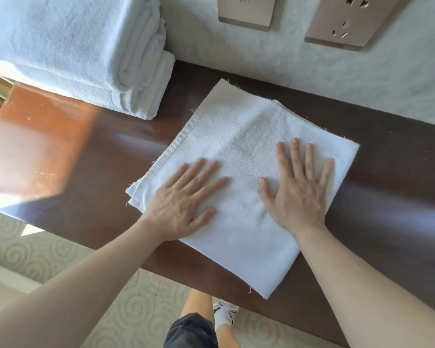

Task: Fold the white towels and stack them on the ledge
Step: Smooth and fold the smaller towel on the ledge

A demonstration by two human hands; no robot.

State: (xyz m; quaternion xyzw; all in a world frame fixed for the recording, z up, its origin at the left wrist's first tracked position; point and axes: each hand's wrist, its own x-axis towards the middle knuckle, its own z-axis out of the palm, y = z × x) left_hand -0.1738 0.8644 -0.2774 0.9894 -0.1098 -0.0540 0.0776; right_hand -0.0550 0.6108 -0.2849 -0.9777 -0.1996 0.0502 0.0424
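Two flat palms press on a folded white towel (241, 151) lying on the dark wooden ledge (91, 156): the left hand (183, 199) near its hemmed left edge, the right hand (299, 187) toward its right side, fingers straight and spread, gripping nothing. The towel's near corner reaches the ledge's front edge. A stack of folded towels (86, 51) sits at the back left, apart from it, with bare sunlit wood between. Two wall sockets (344, 21) hang behind.
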